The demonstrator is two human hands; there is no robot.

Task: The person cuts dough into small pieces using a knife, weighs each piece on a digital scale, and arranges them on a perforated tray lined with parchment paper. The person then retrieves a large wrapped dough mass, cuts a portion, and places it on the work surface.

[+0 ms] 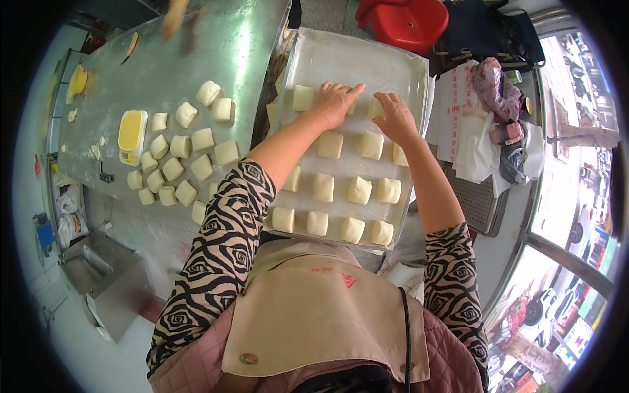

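Observation:
A sheet pan (363, 59) lined with pale cloth or paper lies before me, with rows of square white dough pieces on it. In its far part, my right hand (397, 118) grips a dough piece (376, 109) between thumb and fingers. To its left, my left hand (335, 104) is spread palm down, thumb stretched out, over another dough piece (352, 108) that it partly hides. Just left of that hand sits a further dough piece (303, 98). My right forearm partly covers a dough piece (399, 155) near the pan's right edge.
On the metal worktable (162, 73) at left are several loose dough pieces (173, 168) and a yellow kitchen scale (131, 137). A blurred brown object (175, 19) appears at the top. Beyond the pan is a red chair (408, 24); paper and bags (496, 123) lie at right.

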